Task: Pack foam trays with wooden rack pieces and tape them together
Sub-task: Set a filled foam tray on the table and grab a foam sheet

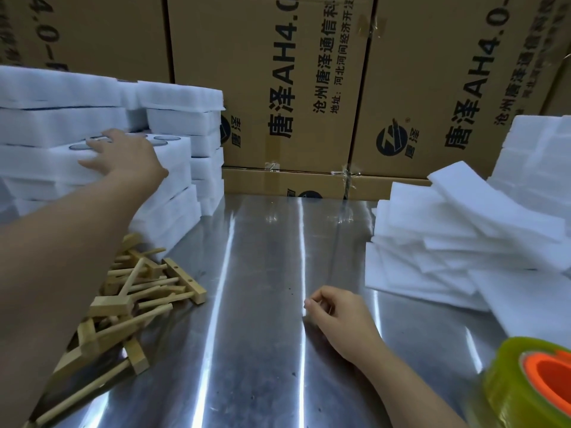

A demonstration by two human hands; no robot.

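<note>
- Brown printed cardboard cartons form a wall behind your shiny steel table.
- The stacked white foam trays stand at the table's far left, their long sides running left to right. The top foam tray lies level, with its round pockets facing up.
- Flat white foam sheets are piled loosely at the right, fanned at differing angles.
- The pale T-shaped wooden rack pieces lie in a heap at the near left, just in front of the trays, their dowels pointing every way.
- A yellowish tape roll with an orange core sits at the near right corner, tilted.
- Your left hand reaches far forward, fingers spread flat on the top foam tray.
- Your right hand rests on the table, loosely curled, with nothing visible in it.
</note>
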